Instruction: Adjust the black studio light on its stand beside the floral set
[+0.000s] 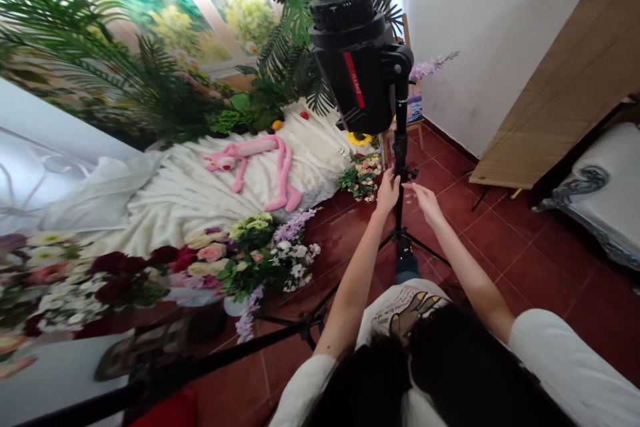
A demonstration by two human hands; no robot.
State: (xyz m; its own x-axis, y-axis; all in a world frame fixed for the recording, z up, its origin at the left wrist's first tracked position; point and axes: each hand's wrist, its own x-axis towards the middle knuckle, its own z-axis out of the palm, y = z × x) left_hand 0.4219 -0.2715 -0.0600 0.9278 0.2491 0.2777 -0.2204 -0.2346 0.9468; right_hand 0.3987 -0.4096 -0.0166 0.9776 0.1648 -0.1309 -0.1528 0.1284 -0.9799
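A black studio light (350,73) with a red label stands upright on a black light stand (399,210) in front of me. My left hand (388,192) is closed around the stand's pole, below the lamp head. On the other side of the pole, my right hand (423,200) has its fingers stretched toward it, just under a black tightening knob (412,174). Whether those fingertips touch the pole is too small to tell. The stand's tripod legs (425,248) spread over the red tiled floor near my foot.
Another black stand (300,328) crosses the lower left, beside several artificial flower bunches (210,257). A pink plush toy (260,147) lies on a white fur blanket (170,180). Palm fronds (295,7) reach behind the lamp. A brown panel (540,80) and a pale sofa (605,180) stand right.
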